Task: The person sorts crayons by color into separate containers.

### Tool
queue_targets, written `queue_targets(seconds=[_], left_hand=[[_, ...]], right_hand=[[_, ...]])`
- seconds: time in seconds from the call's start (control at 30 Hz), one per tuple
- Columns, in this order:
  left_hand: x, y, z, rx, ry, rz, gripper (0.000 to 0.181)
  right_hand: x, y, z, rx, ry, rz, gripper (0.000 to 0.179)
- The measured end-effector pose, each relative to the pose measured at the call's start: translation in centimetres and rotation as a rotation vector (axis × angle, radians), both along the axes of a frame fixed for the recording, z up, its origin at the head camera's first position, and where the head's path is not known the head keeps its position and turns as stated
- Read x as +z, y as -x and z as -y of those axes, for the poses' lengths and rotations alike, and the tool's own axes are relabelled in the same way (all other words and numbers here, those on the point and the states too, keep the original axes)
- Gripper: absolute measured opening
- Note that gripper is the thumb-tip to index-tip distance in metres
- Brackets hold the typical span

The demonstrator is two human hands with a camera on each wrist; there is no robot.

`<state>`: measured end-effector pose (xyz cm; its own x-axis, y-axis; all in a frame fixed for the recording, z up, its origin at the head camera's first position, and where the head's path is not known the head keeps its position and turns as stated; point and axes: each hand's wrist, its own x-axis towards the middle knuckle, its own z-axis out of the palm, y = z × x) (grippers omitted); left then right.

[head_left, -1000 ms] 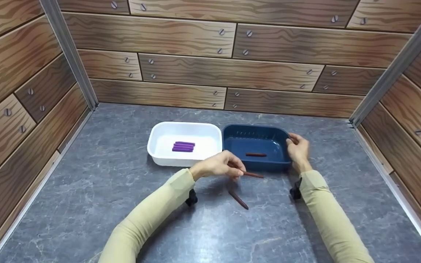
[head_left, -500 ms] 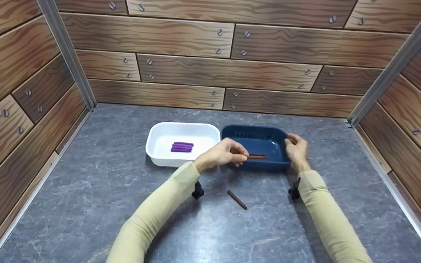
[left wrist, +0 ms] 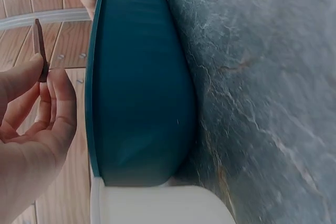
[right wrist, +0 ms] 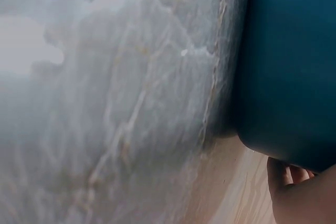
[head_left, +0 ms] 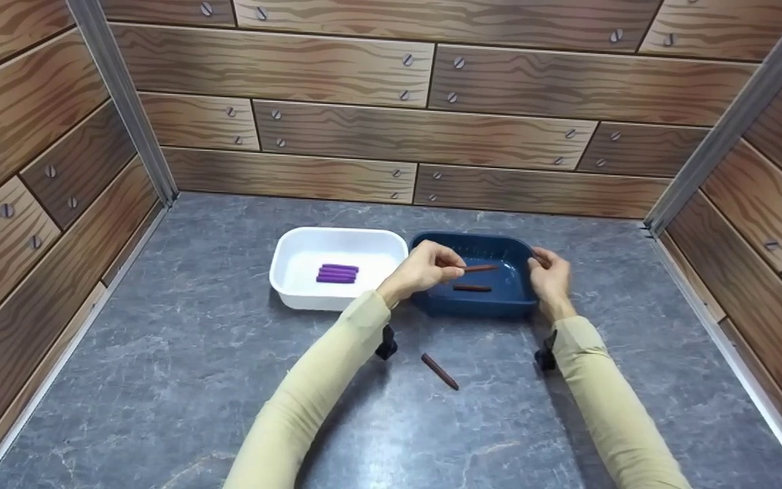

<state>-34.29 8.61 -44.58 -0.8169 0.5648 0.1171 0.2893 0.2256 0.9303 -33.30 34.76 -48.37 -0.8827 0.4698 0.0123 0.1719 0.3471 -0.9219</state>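
Note:
Between thumb and fingertips my left hand (head_left: 423, 269) pinches a brown crayon (head_left: 482, 268), held over the dark blue tray (head_left: 476, 309). The left wrist view shows this crayon (left wrist: 39, 43) pointing up from the fingers, its tip tapered, level with the tray's rim. Another brown crayon (head_left: 472, 288) lies on the tray floor. At the tray's right end, my right hand (head_left: 552, 278) grips the rim, thumb at the inner side and fingers outside. In the right wrist view those fingers are partly hidden behind the tray wall (right wrist: 294, 77).
A white tray (head_left: 313, 297) stands directly left of the blue one, with several purple crayons (head_left: 337, 274) side by side in it. On the grey marbled tabletop (head_left: 160, 353) in front lies one more brown crayon (head_left: 440, 371). Wood-patterned walls (head_left: 337, 129) enclose the table.
Carrying the brown crayon, my left hand has risen from in front of the blue tray to above its far part. My right hand stays on the rim.

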Motion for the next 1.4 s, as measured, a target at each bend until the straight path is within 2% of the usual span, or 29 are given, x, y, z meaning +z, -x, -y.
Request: queue_targets(seconds=[0.33,0.83,1.1,1.17,1.4], left_hand=[[-0.1,1.1,-1.8,0.099,0.037,-0.052,0.01],[-1.2,2.2,-4.2,0.186,0.022,0.033,0.01],[-1.5,3.0,-4.7,0.245,0.223,-0.008,0.009],[-1.7,3.1,-4.8,0.257,0.253,0.003,0.008],[-2.5,3.1,-4.8,0.294,0.31,0.112,0.005]], right_hand=[[0.0,-0.1,0.1,0.001,0.015,-0.002,0.039],[-0.1,-0.2,0.1,-0.001,0.007,0.012,0.039],[-0.2,-0.2,0.0,-0.008,-0.021,0.006,0.039],[-0.2,-0.2,0.0,-0.012,-0.021,0.007,0.039],[-0.2,0.0,0.1,-0.006,-0.002,-0.004,0.038]])
